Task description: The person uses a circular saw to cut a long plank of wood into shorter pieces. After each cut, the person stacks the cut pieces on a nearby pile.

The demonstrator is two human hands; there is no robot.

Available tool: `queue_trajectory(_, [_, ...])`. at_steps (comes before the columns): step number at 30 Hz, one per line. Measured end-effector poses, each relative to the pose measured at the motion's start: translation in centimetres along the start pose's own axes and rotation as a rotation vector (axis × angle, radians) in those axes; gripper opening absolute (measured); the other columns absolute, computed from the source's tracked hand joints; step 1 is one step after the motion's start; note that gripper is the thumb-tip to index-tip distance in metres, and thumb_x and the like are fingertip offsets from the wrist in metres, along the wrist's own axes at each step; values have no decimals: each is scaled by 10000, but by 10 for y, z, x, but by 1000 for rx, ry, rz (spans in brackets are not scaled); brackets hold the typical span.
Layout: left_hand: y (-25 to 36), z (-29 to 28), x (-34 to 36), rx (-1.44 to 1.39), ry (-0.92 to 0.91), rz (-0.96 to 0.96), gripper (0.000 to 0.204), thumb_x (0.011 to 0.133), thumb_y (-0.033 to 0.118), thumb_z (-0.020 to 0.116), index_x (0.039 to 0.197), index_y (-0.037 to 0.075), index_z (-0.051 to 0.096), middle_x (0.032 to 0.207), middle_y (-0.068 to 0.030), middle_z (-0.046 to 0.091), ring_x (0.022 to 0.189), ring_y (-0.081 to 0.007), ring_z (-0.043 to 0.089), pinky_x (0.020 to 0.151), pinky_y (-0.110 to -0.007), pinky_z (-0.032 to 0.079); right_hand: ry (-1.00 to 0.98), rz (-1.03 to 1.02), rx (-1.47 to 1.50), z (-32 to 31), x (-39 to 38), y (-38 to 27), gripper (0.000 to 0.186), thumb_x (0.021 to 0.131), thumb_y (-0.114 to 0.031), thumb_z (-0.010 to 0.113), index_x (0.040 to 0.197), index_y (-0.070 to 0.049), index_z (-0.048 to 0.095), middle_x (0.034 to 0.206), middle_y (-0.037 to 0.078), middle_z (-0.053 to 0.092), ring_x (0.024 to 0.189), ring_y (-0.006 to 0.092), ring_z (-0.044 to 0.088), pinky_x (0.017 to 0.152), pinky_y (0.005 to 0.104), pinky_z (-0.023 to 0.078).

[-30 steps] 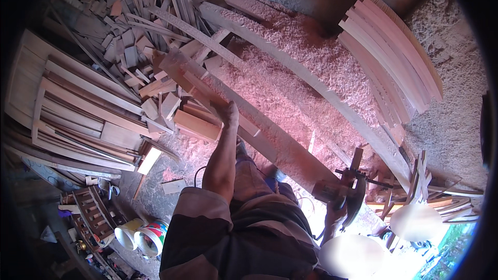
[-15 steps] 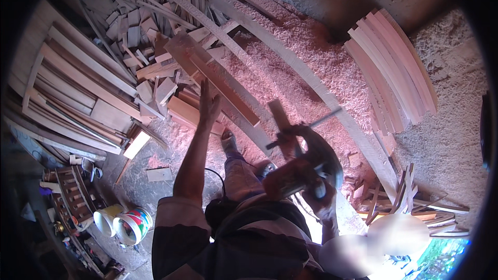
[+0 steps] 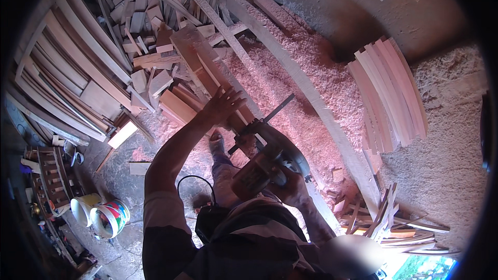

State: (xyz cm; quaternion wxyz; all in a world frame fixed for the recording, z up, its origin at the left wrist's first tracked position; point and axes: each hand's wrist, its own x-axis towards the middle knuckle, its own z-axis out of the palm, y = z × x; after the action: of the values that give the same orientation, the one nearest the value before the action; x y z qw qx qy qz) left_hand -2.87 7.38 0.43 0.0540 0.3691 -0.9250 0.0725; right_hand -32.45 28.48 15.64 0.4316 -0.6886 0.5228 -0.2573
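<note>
My right hand (image 3: 291, 189) is closed around the handle of a circular saw (image 3: 270, 163), a power tool with a rounded guard and a long metal guide bar. The saw's front end sits at the near end of a narrow reddish board (image 3: 211, 72). That board lies along a wider, dusty plank (image 3: 185, 42). My left hand (image 3: 223, 106) is over the reddish board just ahead of the saw, fingers spread; whether it presses on the wood I cannot tell. The saw's blade is hidden.
Long curved planks (image 3: 311, 80) cross pink shavings (image 3: 332, 114). Stacked curved pieces (image 3: 389, 93) stand at right, more curved boards (image 3: 78, 46) at left. Offcuts (image 3: 137, 21) pile up at the back left. Two buckets (image 3: 111, 218) and a black cable (image 3: 194, 177) are on the near left floor.
My right hand has brought the saw left and down to the end of the reddish board. My left hand has shifted closer to the saw. The whole view has tilted slightly.
</note>
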Motion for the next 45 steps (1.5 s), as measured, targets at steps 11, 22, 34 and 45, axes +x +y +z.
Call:
queue_trajectory(11, [-15,16,14,-144,94,64,497,811,152,672,1294,63,595,1308,-62,621,1276,-247,541,1099,-349,461,-91,206,-19,3,20,-17,652,818,-226,834,1358,30,576,1081,223,738,1004,285,742,839,368,579])
queue_trajectory(22, [-24,15,18,-188,111,88,720,588,124,836,1267,98,598,1267,-20,628,1237,-217,563,1050,-316,502,-194,192,85,4,31,-3,659,846,-223,777,1433,-55,529,1216,253,680,1165,377,670,943,426,549])
queue_trajectory(34, [-40,17,25,-262,-36,117,482,770,137,688,1241,112,591,1237,-47,631,1202,-230,591,974,-330,544,-152,189,11,10,41,-7,683,828,-166,754,1459,-57,514,1103,237,724,1070,363,714,887,417,563])
queue_trajectory(45, [-68,12,28,-171,-7,131,454,711,140,753,1142,99,614,1157,-31,647,1157,-210,613,955,-317,548,-158,227,-54,18,70,-18,646,816,-187,754,1415,-56,551,1112,253,712,1088,403,691,893,446,559])
